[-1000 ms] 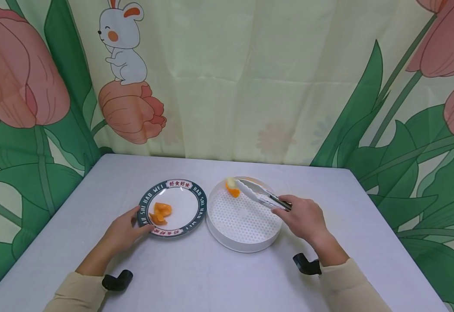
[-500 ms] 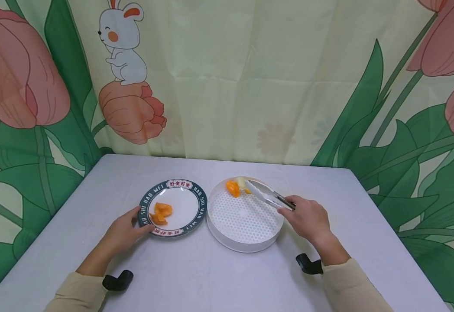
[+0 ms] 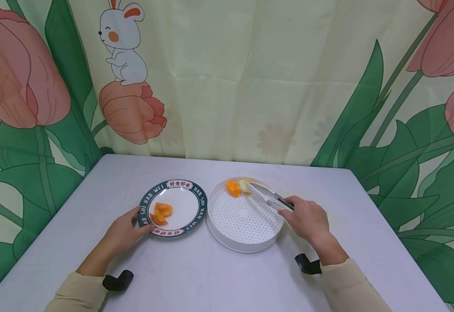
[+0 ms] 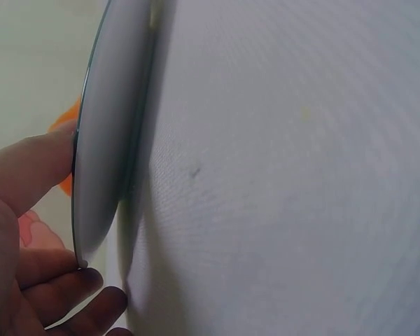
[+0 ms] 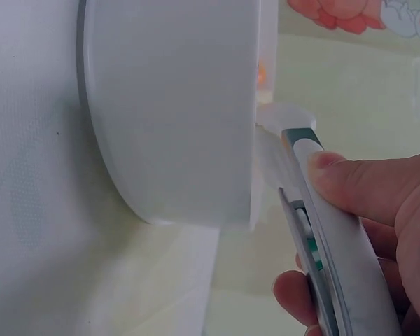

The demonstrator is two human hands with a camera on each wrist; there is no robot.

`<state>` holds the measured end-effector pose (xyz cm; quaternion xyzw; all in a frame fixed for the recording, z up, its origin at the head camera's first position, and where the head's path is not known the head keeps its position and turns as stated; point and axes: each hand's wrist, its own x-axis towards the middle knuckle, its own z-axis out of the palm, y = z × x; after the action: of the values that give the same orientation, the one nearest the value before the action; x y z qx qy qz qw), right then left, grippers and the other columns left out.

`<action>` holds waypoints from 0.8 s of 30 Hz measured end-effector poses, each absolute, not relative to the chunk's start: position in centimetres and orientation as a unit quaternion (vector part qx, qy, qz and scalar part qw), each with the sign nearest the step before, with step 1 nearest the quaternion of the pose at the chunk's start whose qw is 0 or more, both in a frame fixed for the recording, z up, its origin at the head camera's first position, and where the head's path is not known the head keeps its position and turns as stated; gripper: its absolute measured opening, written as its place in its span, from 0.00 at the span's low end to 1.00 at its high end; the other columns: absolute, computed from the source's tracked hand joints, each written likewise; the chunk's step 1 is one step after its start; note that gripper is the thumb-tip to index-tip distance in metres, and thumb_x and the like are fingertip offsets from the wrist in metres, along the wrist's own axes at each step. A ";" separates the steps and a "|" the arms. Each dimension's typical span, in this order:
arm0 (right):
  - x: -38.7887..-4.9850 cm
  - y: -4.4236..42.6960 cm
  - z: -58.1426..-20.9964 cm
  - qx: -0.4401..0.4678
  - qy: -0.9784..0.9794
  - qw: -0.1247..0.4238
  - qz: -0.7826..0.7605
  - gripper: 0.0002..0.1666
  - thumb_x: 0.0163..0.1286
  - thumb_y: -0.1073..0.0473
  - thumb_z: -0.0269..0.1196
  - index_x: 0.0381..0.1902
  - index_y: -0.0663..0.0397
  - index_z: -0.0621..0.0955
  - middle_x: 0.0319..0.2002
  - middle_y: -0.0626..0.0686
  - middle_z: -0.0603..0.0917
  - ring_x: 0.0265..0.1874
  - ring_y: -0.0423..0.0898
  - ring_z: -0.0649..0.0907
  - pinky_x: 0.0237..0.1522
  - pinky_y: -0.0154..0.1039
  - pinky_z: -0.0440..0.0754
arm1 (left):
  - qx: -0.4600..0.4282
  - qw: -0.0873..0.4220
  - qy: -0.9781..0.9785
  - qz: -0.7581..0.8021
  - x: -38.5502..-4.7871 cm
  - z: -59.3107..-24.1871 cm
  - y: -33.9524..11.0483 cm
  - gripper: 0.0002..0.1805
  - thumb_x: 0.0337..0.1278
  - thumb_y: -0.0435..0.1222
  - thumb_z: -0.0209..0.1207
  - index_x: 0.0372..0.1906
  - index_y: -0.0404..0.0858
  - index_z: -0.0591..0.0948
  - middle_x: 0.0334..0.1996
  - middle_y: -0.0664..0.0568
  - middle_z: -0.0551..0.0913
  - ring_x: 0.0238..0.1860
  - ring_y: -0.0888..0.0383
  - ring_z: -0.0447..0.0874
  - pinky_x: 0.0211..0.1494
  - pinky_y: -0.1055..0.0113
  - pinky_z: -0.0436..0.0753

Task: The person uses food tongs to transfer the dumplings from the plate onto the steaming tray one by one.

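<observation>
My right hand (image 3: pixel 309 219) grips a pair of tongs (image 3: pixel 267 197); in the right wrist view the thumb lies along one arm of the tongs (image 5: pixel 343 252) and fingers curl round the other. The tongs' tips are at a pale piece with some orange (image 3: pixel 244 186) inside a round white perforated tray (image 3: pixel 244 221). Beside it, touching or nearly so, lies an orange piece (image 3: pixel 232 189). My left hand (image 3: pixel 123 230) holds the near left rim of a round plate (image 3: pixel 193 219), thumb on top and fingers at its edge. Orange pieces (image 3: pixel 161 212) sit on the plate.
The plate and the tray stand side by side on a white-covered table (image 3: pixel 211 281). Behind the table hangs a curtain (image 3: pixel 231 86) printed with tulips and a rabbit. A black wrist mount (image 3: pixel 118 281) shows at the left sleeve, another at the right.
The tongs have shifted slightly right, carrying the pale piece over, then a touch back left. The orange piece now lies apart from the tips. My left hand and the plate have stayed put.
</observation>
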<state>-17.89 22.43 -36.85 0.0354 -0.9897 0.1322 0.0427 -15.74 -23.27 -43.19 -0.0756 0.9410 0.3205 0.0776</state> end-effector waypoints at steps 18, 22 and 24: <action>-17.4 21.6 -36.6 0.037 -0.992 0.028 0.119 0.29 0.66 0.48 0.69 0.58 0.61 0.81 0.41 0.59 0.87 0.25 0.49 0.76 0.24 0.39 0.71 | -0.076 0.079 0.940 0.323 -15.7 -43.1 -23.2 0.53 0.59 0.52 0.67 0.75 0.23 0.54 0.71 0.24 0.58 0.71 0.27 0.54 0.66 0.37 0.67; -17.4 21.6 -36.9 0.035 -0.992 0.027 0.115 0.29 0.65 0.48 0.70 0.58 0.60 0.81 0.40 0.58 0.87 0.25 0.49 0.76 0.23 0.39 0.70 | -0.077 0.079 0.940 0.323 -15.7 -43.1 -23.2 0.53 0.59 0.52 0.67 0.75 0.23 0.55 0.71 0.23 0.58 0.71 0.27 0.54 0.66 0.37 0.68; -17.4 21.6 -37.0 0.034 -0.992 0.027 0.118 0.31 0.64 0.47 0.70 0.58 0.61 0.81 0.37 0.57 0.87 0.24 0.49 0.76 0.22 0.39 0.70 | -0.077 0.078 0.940 0.324 -15.7 -43.1 -23.2 0.53 0.59 0.52 0.67 0.75 0.23 0.55 0.70 0.23 0.59 0.71 0.27 0.55 0.66 0.37 0.68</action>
<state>-17.43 21.61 -37.03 0.0345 -0.9921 0.1176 0.0266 -15.72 -23.23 -43.14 -0.0767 0.9397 0.3241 0.0781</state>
